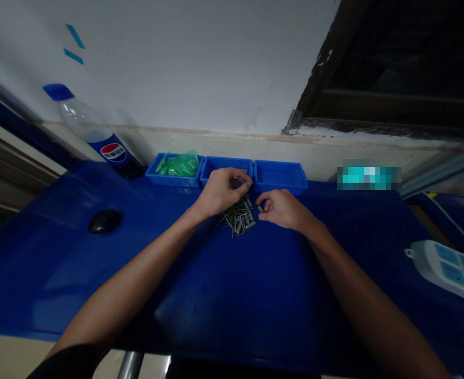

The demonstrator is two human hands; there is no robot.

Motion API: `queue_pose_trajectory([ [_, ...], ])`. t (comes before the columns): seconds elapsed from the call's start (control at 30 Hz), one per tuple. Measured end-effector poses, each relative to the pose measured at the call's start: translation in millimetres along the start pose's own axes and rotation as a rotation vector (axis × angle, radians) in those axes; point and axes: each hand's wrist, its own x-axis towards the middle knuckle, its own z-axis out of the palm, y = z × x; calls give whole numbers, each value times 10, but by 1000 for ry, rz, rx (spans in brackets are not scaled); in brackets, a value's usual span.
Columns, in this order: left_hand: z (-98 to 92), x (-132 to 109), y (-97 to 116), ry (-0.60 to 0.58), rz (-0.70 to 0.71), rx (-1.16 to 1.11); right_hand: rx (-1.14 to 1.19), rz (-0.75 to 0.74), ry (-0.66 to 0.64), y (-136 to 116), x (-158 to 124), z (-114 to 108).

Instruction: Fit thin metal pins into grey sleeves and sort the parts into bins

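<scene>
A loose pile of thin brass-coloured pins or screws (228, 218) and small grey cylinders (249, 225) lies on the blue tabletop. My left hand (221, 190) is over the far left side of this pile, thumb and fingertips pinched on a small grey piece whose kind I cannot make out. At the pile's right edge, my right hand (285, 209) pinches a small grey cylinder (260, 209). Behind the left hand stands the middle blue bin (211, 164), partly covered by that hand; some grey pieces show inside it.
A left bin (172, 180) holds green plastic bags (182, 164); a right bin (281, 181) adjoins the row. A Pepsi bottle (109, 150) stands by the wall, with a black mouse-shaped object (105, 221) nearer. A white power strip (445, 268) lies far right; a blurred turquoise item (368, 178) sits behind.
</scene>
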Motion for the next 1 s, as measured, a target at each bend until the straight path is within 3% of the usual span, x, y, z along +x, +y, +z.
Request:
queue_pose_trajectory([
  [0.1, 6, 1, -7, -10, 3, -4, 106, 26, -31, 2, -10, -67],
  [0.2, 10, 1, -3, -50, 4, -14, 375, 55, -50, -25, -12, -133],
  [0.47, 9, -9, 3, -173, -17, -228, 879, 66, 96, -256, -36, -213],
  [0.6, -11, 16, -63, -131, -67, -288, 837, 71, 70, -236, -34, -212],
  [0.7, -26, 42, -128, -1, -104, -255, 681, 65, 53, -134, -18, -160],
  [0.8, -38, 58, -176, 110, -154, -186, 487, 36, -54, -32, 3, -65],
  [1.0, -22, 46, -141, 109, -164, -88, 371, 52, -131, -32, 6, 40],
])
